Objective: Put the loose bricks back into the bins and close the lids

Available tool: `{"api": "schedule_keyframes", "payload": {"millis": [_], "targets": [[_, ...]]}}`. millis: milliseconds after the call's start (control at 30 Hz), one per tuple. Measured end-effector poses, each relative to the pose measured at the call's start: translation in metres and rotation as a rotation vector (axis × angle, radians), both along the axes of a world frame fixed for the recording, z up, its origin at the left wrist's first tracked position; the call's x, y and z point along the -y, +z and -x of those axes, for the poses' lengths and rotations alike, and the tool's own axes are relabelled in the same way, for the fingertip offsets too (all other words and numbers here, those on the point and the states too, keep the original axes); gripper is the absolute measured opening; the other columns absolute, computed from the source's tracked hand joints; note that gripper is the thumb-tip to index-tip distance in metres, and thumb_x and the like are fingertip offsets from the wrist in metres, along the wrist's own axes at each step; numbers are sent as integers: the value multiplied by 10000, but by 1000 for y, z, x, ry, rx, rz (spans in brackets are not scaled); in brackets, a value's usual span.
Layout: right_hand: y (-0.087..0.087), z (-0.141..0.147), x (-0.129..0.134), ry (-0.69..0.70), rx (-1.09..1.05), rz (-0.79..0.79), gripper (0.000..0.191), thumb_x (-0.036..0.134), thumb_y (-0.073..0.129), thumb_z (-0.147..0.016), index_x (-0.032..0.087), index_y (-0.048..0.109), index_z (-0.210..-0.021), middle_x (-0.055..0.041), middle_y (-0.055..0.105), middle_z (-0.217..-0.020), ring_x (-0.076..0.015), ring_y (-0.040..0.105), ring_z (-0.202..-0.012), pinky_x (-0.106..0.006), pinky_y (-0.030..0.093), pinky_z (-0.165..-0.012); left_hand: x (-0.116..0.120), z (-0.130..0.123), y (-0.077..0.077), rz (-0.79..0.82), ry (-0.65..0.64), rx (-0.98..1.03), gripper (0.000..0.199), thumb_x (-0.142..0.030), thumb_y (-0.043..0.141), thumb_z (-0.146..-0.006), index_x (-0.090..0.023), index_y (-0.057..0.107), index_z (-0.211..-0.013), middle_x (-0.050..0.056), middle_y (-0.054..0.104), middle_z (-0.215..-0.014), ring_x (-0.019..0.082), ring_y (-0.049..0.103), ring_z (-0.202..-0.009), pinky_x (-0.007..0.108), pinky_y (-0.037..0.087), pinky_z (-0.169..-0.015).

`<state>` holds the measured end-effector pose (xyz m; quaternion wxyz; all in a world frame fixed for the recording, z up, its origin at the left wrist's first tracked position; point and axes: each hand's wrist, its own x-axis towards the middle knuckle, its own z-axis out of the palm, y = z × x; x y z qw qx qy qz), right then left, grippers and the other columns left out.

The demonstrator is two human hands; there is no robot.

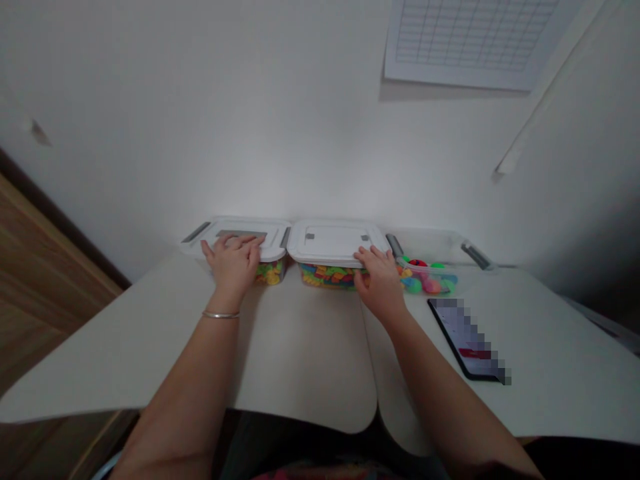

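Note:
My left hand (233, 263) lies flat on the white lid (240, 229) of a plastic storage box, its fingers spread near the lid's front edge. Colourful toy pieces (270, 272) show through the box wall. My right hand (380, 281) sits at the front right corner of a second white-lidded box (333, 240), its fingers on the lid edge. That box holds multicoloured building blocks (325, 276). Just beyond my right hand stands a transparent box (430, 243) of bright balls (425, 281), partly hidden by the hand.
The boxes stand in a row against a white wall on a pale table (300, 360) with a seam down its middle. A smartphone (465, 340) with a blurred screen lies to the right. A grid-printed sheet (473, 37) hangs above, and wooden furniture (45, 280) stands at the left.

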<state>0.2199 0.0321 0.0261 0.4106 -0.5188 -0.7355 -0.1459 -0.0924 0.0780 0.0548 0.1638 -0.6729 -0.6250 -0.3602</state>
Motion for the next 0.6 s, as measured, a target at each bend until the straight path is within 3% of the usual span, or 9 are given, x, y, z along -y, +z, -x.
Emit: {"api": "schedule_keyframes", "payload": {"millis": [100,167,300,367,600], "targets": [[0,-14,2,-47,40,-30,510,276,562,-851,143,552,-1343,-160,584,-1402,-323,445,-1355,-555,323,-1135,6,-8,-5,3,-27,-16,453,-407,346,-990,-286,690,-1259,85,663,-1324,335,526,-1232,640,123,-1166],[2,-29,6,-172,47,-52,526,293,588,-840,117,551,-1335,-195,568,-1395,-341,451,-1316,-532,359,-1094,10,-15,-10,-9,-53,-27,457,-416,363,-984,-270,658,-1301,97,628,-1377,344,512,-1268,651,144,-1165],[4,-63,18,-473,117,14,417,304,574,-856,94,619,-1214,-209,679,-1124,-339,570,-1060,-513,397,-982,19,-32,-17,-21,-116,-31,458,-425,425,-962,-263,616,-1346,94,603,-1413,341,468,-1338,618,171,-1183],[2,-75,22,-552,190,37,352,337,569,-865,104,667,-1111,-186,706,-1003,-334,583,-970,-521,380,-975,23,-38,-19,-19,-137,-41,477,-437,445,-954,-253,597,-1367,93,599,-1417,348,443,-1364,608,176,-1189],[-6,-90,9,-520,301,33,237,324,556,-889,166,711,-975,-115,712,-871,-281,566,-875,-451,362,-946,28,-47,-27,-15,-155,-47,519,-410,514,-911,-261,555,-1406,90,529,-1487,390,331,-1434,644,141,-1190]]}}
